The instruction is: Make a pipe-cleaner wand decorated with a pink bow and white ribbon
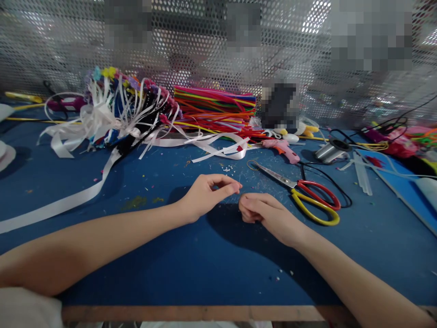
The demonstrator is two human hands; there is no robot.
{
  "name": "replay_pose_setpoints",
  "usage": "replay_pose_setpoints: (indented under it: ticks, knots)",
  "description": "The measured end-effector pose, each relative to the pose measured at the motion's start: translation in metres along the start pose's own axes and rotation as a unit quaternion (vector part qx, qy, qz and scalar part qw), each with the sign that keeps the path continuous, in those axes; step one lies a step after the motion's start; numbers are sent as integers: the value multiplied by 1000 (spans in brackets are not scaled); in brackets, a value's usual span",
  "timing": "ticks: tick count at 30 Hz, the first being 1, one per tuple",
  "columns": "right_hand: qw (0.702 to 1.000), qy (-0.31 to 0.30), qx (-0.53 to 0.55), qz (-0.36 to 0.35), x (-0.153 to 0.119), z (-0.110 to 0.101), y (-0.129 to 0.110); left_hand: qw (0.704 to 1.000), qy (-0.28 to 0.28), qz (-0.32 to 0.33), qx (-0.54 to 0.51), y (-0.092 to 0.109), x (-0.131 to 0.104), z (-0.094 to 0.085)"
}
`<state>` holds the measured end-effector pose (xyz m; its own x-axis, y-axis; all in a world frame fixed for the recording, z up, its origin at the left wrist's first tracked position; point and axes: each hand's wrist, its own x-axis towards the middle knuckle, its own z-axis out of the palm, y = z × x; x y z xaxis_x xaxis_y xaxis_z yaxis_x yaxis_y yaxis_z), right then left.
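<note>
Near the middle of the blue table, my left hand (213, 193) has its thumb and fingertips pinched together; what lies between them is too small to make out. Just right of it, and slightly lower, my right hand (261, 209) is closed with the thumb pressed on curled fingers, hiding whatever is inside. The two hands are close but apart. A few small white beads (228, 169) lie on the table beyond my left fingertips. To the right of my right hand rest large scissors (290, 182) with one red and one yellow handle.
Pink glue gun (282, 148) and wire spool (331, 151) lie behind the scissors. Bundled colored pipe cleaners (215, 107) and white ribbons (102, 123) with flowers line the back, before a perforated metal panel (205, 41). Clear glue sticks (362, 173) lie at right, beside a blue board (403, 187).
</note>
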<state>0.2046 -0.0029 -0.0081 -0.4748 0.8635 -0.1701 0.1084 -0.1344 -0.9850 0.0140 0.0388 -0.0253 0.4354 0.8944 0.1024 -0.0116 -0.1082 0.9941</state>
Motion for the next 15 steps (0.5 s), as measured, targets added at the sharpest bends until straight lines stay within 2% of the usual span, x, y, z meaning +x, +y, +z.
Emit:
replay_pose_setpoints:
  ticks: [5,8,11,13,15]
  knots:
    - [999,8,-38,23,0,3,-1,1000,-9,1,5,3,0,0]
    - [994,112,-7,-6,2,5,1,999,-12,17,39,6,-1,-1]
    - [967,241,44,-71,5,3,5,996,-16,11,89,7,-2,0]
    - [952,275,89,-100,6,2,6,994,-20,0,110,8,-2,1]
    - [947,269,136,-110,7,3,6,992,-29,-7,124,8,-3,3]
